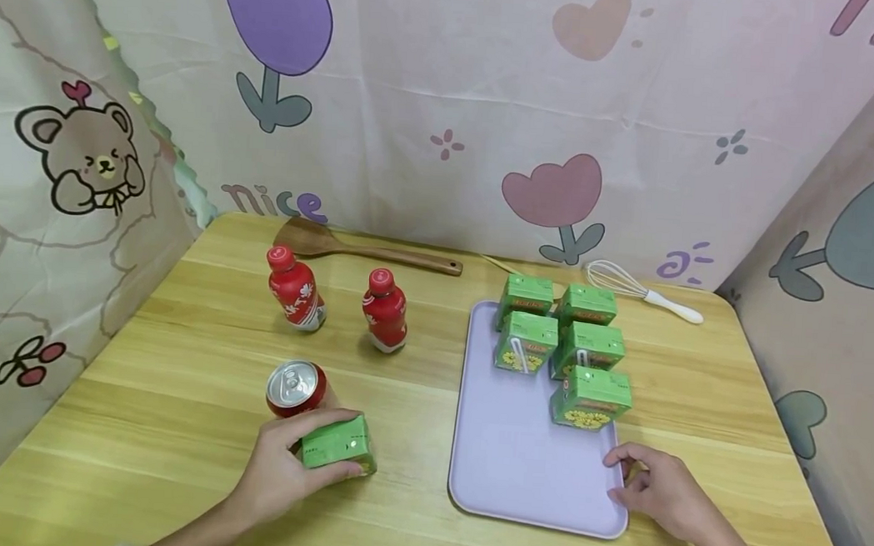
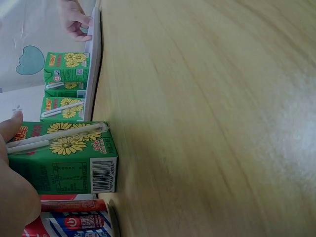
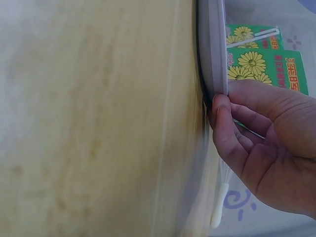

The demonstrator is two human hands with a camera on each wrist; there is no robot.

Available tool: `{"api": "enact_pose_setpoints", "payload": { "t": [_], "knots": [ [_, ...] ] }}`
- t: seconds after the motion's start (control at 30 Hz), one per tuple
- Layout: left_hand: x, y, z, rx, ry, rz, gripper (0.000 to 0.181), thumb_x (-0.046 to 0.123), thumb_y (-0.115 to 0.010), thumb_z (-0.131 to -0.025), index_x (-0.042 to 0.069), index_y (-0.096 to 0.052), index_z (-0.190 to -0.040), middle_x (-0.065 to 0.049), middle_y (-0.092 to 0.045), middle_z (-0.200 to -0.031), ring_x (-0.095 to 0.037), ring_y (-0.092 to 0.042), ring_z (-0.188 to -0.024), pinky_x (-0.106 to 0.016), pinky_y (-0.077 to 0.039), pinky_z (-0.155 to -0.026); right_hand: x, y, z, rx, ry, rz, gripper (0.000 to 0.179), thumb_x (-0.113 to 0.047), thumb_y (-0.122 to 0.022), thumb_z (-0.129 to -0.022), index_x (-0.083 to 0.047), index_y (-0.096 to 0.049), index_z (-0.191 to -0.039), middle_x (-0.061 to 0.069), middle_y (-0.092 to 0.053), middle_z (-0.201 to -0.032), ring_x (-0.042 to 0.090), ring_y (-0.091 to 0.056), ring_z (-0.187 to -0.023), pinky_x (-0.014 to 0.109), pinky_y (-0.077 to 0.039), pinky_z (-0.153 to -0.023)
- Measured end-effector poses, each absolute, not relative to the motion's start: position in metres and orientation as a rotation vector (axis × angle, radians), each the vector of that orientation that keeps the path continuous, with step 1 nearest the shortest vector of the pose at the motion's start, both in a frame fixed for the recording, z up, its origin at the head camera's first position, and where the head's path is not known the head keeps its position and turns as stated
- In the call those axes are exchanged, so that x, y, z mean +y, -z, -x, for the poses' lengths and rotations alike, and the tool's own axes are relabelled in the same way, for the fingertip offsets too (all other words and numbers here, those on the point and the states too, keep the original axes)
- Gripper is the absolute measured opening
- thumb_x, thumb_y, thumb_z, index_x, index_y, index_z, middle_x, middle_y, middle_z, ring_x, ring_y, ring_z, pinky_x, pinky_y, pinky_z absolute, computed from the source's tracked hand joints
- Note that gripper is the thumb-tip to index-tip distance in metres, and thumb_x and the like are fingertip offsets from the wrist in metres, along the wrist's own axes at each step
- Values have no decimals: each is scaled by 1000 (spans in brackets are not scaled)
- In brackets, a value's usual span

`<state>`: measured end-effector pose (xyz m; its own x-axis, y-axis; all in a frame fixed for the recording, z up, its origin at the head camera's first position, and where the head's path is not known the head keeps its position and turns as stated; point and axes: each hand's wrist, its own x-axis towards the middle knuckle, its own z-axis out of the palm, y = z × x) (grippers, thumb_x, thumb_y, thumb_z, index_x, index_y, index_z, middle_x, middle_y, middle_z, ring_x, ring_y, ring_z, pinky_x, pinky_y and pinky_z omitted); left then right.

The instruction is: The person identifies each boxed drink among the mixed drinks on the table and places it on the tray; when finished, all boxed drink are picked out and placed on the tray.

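Observation:
My left hand (image 1: 280, 465) grips a green drink carton (image 1: 338, 444) between thumb and fingers, low over the table at the front left. In the left wrist view this carton (image 2: 64, 158) shows a straw and yellow flowers on its side. Right behind it stands a red soda can (image 1: 296, 388). My right hand (image 1: 664, 490) pinches the right rim of a lilac tray (image 1: 522, 470); the right wrist view shows thumb and fingers on the tray edge (image 3: 215, 49). Several green cartons (image 1: 592, 397) stand in two columns on the tray's back right part.
Two red bottles (image 1: 296, 289) (image 1: 385, 312) stand behind the can. Along the back edge lie a wooden spatula (image 1: 378, 253) and, on the right, a white whisk (image 1: 646, 292). Patterned cloth (image 1: 419, 80) hangs behind and on both sides of the wooden table (image 1: 173, 407).

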<state>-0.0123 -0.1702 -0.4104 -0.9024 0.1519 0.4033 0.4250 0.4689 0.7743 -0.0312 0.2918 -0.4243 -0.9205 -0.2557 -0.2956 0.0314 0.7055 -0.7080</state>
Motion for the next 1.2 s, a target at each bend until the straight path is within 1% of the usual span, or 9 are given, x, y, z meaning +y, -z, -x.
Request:
{"api": "enact_pose_setpoints", "payload": {
  "t": [0.2, 0.3, 0.4, 0.53, 0.83, 1.0, 1.2],
  "knots": [
    [-168, 414, 13, -2358, 1417, 533, 56, 11, -91, -54, 10, -71, -106, -8, -72, -99, -2, -61, -88, -11, -47, -72, 293, 425, 32, 2536, 1061, 177, 33, -6, -76, -75, -5, -61, -104, 7, -54, -87, 1, -44, -50, 19, -41, -45],
    [-167, 412, 14, -2368, 1390, 526, 53, 13, -91, -55, 12, -72, -104, -5, -73, -97, -2, -62, -86, -11, -47, -71, 293, 425, 32, 2529, 1068, 180, 33, -7, -76, -75, -5, -61, -105, 7, -54, -87, 1, -44, -50, 19, -41, -46],
    [-166, 410, 13, -2373, 1386, 518, 51, 14, -91, -56, 13, -73, -103, -4, -74, -96, -2, -62, -85, -11, -47, -71, 292, 425, 31, 2526, 1067, 177, 33, -7, -76, -75, -5, -61, -105, 7, -53, -86, 1, -44, -51, 19, -41, -46],
    [-163, 407, 13, -2365, 1392, 515, 51, 12, -91, -56, 12, -73, -103, -6, -74, -95, -3, -63, -84, -11, -47, -70, 292, 424, 31, 2528, 1062, 166, 33, -7, -76, -75, -5, -61, -104, 6, -53, -86, 1, -44, -51, 19, -40, -46],
    [-154, 390, 16, -2558, 1423, 390, 45, 28, -88, -64, 26, -71, -107, 8, -72, -102, -3, -61, -87, -20, -49, -70, 291, 423, 31, 2529, 1065, 165, 33, -7, -76, -75, -4, -61, -104, 6, -54, -86, 1, -43, -50, 19, -40, -46],
    [-146, 379, 22, -2597, 1396, 383, 45, 32, -87, -64, 28, -71, -106, 10, -72, -104, -5, -62, -90, -21, -50, -71, 290, 423, 31, 2517, 1072, 151, 33, -7, -76, -75, -4, -61, -104, 6, -53, -83, 1, -42, -50, 19, -39, -46],
    [-133, 367, 32, -2643, 1498, 386, 46, 32, -87, -65, 29, -71, -108, 11, -70, -110, -7, -63, -94, -21, -51, -72, 290, 423, 31, 2515, 1056, 132, 33, -7, -76, -75, -5, -61, -104, 6, -53, -85, 2, -43, -50, 19, -40, -46]
  ]
}}
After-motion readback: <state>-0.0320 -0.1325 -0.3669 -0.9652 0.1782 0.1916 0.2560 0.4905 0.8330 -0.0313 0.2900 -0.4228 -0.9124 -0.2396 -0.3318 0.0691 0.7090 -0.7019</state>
